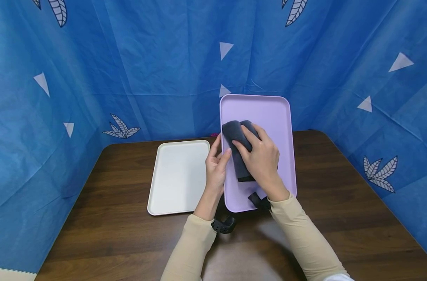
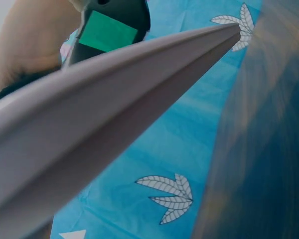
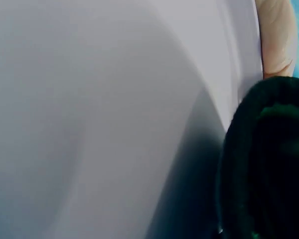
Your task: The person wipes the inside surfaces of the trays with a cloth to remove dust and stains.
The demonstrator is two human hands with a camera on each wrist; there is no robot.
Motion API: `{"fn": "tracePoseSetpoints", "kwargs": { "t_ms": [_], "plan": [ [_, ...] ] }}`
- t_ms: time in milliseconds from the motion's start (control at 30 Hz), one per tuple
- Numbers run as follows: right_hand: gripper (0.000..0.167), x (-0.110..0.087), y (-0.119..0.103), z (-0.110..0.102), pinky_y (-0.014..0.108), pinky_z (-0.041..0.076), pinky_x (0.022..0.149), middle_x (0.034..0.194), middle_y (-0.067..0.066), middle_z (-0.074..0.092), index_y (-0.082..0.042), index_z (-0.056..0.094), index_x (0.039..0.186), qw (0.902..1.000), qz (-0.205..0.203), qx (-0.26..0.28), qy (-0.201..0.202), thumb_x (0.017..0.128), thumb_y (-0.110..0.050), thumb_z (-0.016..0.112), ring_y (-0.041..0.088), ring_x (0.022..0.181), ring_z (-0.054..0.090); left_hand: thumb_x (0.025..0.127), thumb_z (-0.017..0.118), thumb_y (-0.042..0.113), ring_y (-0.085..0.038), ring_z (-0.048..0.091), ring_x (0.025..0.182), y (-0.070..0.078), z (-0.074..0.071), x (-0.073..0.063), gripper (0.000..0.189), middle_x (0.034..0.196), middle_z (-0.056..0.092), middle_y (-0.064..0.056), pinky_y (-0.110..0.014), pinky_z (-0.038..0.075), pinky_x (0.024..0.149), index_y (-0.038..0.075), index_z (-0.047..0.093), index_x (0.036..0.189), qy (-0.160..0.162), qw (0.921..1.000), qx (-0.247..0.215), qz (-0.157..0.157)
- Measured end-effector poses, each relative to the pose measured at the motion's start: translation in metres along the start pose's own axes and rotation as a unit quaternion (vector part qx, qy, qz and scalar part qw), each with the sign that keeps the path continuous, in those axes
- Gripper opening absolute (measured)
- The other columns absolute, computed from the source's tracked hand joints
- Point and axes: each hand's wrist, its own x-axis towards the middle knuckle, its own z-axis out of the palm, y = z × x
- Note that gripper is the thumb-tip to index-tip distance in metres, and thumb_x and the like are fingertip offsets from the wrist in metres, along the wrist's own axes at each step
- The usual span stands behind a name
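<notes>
A purple tray [image 1: 276,117] is held tilted up above the table, its inner face toward me. My left hand [image 1: 216,168] grips its left edge, thumb at the rim and the other fingers partly hidden behind it. With my right hand [image 1: 264,156] I hold a folded dark grey cloth [image 1: 236,144] against the tray's inner face, left of its middle. The cloth [image 3: 239,164] looms dark and close in the right wrist view, beside the tray's pale surface [image 3: 114,99]. From the left wrist, the tray's rim [image 2: 114,94] shows edge-on.
A white tray [image 1: 181,177] lies flat on the brown wooden table [image 1: 118,218], left of my left hand. Blue curtain [image 1: 157,78] with leaf and triangle prints surrounds the table's back and sides. Black straps [image 1: 223,225] are on both wrists.
</notes>
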Motion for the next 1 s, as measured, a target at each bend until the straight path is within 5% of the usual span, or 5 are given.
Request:
{"fn": "tracePoseSetpoints", "kwargs": {
  "t_ms": [300, 1000],
  "plan": [
    [0.046, 0.0, 0.022, -0.009, 0.055, 0.055, 0.079, 0.122, 0.024, 0.064, -0.007, 0.069, 0.123, 0.9994, 0.03, 0.004, 0.014, 0.084, -0.03, 0.078, 0.043, 0.097, 0.067, 0.101, 0.049, 0.006, -0.009, 0.064, 0.109, 0.003, -0.001, 0.002, 0.054, 0.143, 0.048, -0.014, -0.024, 0.056, 0.086, 0.012, 0.035, 0.152, 0.005, 0.9998, 0.017, 0.007],
    [0.047, -0.003, 0.055, -0.016, 0.064, 0.046, 0.091, 0.133, 0.021, 0.059, -0.013, 0.065, 0.129, 0.9826, 0.184, 0.015, 0.015, 0.088, -0.034, 0.073, 0.043, 0.119, 0.058, 0.1, 0.049, 0.003, -0.005, 0.062, 0.106, 0.007, -0.006, 0.004, 0.055, 0.146, 0.044, -0.013, -0.019, 0.053, 0.084, 0.007, 0.034, 0.152, 0.015, 0.9993, 0.027, 0.021]
  ]
}}
